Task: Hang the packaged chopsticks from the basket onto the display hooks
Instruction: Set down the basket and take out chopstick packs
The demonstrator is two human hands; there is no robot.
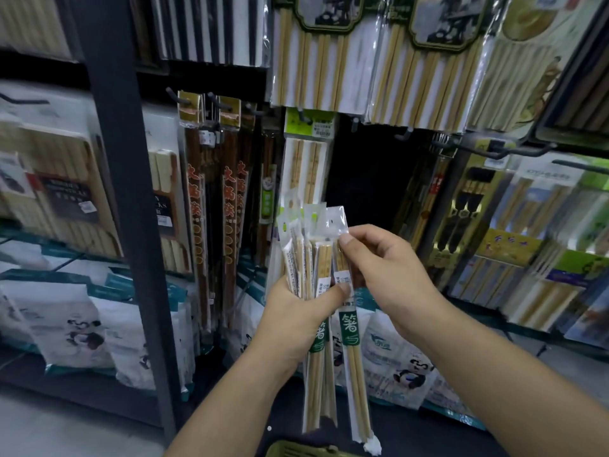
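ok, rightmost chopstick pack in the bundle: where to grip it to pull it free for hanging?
Pinch the rightmost pack across its flat faces just under the clear header tab, coming from the right. It stands upright and the left hand grips the bundle mid-length, so the top is free; that leaves the hang hole uncovered. The right hand pinches there.

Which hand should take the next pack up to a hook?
Right. The right hand pinches the top of the rightmost pack, while the left hand grips the whole bundle; a bare hook sits above it.
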